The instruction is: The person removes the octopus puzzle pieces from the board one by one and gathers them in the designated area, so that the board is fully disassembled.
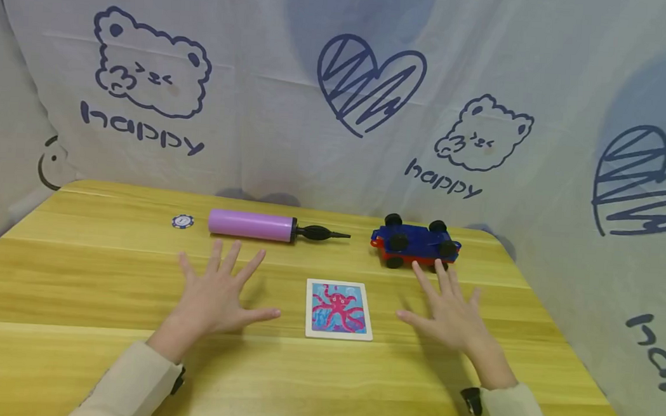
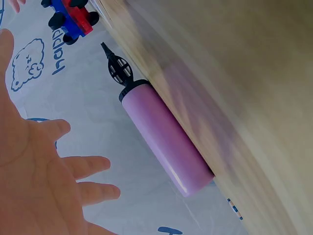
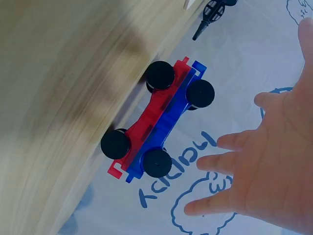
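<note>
Both hands hover above a wooden table with fingers spread, holding nothing. My left hand (image 1: 213, 296) is nearest to a purple hand pump (image 1: 252, 225) with a black nozzle, which lies on its side beyond the fingertips. My right hand (image 1: 452, 314) is just in front of a toy wheeled pair (image 1: 417, 242): a blue chassis stacked upside down on a red one, black wheels facing up and down. Between the hands lies a white-framed square picture (image 1: 339, 310) of a pink octopus on blue. A blue and white poker chip (image 1: 182, 222) lies left of the pump.
The wooden table (image 1: 322, 385) extends toward me. Behind it and along the right side hangs a pale cloth (image 1: 281, 116) printed with bears, hearts and the word happy. Dark wrist straps show at both sleeve cuffs.
</note>
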The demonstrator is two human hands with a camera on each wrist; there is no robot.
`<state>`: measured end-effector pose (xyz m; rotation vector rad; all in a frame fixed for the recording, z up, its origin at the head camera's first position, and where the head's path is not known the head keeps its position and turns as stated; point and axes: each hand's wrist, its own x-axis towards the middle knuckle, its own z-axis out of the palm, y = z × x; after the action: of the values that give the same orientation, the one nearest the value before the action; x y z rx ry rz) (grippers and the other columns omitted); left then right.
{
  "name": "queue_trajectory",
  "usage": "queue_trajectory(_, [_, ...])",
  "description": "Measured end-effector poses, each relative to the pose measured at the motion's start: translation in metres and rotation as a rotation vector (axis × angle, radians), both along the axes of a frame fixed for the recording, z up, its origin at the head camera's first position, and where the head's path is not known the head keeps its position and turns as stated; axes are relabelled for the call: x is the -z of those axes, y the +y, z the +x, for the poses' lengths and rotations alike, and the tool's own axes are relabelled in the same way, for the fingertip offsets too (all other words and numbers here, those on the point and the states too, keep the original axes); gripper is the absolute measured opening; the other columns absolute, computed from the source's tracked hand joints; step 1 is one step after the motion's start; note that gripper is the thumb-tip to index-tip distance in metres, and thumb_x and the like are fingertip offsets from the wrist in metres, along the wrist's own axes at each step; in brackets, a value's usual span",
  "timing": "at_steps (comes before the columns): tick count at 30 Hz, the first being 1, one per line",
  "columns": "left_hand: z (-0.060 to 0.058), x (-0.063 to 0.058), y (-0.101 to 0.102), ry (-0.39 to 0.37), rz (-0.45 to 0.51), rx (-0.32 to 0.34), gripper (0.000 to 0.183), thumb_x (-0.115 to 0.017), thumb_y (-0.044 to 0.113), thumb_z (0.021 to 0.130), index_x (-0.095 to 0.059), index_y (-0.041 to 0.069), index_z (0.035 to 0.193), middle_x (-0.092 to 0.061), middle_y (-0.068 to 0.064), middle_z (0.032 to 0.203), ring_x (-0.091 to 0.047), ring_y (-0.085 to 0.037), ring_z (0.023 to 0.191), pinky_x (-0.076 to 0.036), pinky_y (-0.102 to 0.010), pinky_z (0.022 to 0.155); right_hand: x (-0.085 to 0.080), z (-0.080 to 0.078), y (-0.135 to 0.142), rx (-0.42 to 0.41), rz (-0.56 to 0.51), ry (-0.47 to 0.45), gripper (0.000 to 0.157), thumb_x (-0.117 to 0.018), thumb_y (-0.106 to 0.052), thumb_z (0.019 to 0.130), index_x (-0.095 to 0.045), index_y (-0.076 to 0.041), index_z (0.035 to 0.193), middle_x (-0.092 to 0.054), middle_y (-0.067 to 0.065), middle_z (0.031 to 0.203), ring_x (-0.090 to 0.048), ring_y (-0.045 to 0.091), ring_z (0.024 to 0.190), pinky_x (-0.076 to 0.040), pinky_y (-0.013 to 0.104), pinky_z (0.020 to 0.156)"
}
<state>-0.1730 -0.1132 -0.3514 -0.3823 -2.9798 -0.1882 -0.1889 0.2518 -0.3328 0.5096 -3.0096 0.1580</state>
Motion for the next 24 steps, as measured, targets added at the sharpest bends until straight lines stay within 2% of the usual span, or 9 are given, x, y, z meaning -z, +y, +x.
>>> queue_trajectory(7, [-0.002, 0.000, 0.001, 0.020, 0.021, 0.032, 0.100, -0.035, 0.083, 0.066, -0.023, 0.018, 0.142, -0.023, -0.022, 0.141, -0.012, -0.044, 0.128, 0.006, -0.068, 0.090, -0.001, -0.004, -0.003, -0.033, -0.089, -0.024, 0.081, -0.047, -0.058, 0.082, -0.008, -0.023, 0.144, -0.006, 0.024, 0.145, -0.005, 0.046, 0.128, -0.005, 0.075, 0.084])
queue_trajectory(15, [-0.004, -0.001, 0.002, 0.029, 0.102, 0.100, 0.096, -0.049, 0.072, 0.070, -0.026, 0.012, 0.141, -0.041, -0.021, 0.131, -0.035, -0.039, 0.120, -0.015, -0.067, 0.092, -0.002, -0.008, -0.010, -0.096, -0.221, -0.065, 0.074, -0.050, -0.048, 0.086, -0.012, -0.022, 0.144, -0.010, 0.023, 0.144, -0.010, 0.043, 0.129, -0.008, 0.072, 0.088])
queue_trajectory(20, [-0.004, -0.002, 0.004, -0.002, 0.181, 0.142, 0.090, -0.057, 0.062, 0.073, -0.029, 0.008, 0.139, -0.045, -0.021, 0.128, -0.042, -0.038, 0.114, -0.027, -0.064, 0.089, -0.003, -0.012, -0.017, -0.142, -0.268, -0.082, 0.072, -0.053, -0.043, 0.086, -0.018, -0.014, 0.143, -0.015, 0.023, 0.143, -0.014, 0.041, 0.129, -0.012, 0.068, 0.092])
queue_trajectory(24, [-0.005, -0.004, 0.005, -0.025, 0.230, 0.169, 0.083, -0.059, 0.057, 0.075, -0.036, 0.004, 0.135, -0.046, -0.022, 0.125, -0.045, -0.038, 0.111, -0.036, -0.056, 0.086, -0.005, -0.015, -0.024, -0.172, -0.305, -0.110, 0.072, -0.058, -0.038, 0.085, -0.024, -0.010, 0.141, -0.020, 0.022, 0.142, -0.016, 0.039, 0.129, -0.016, 0.061, 0.096])
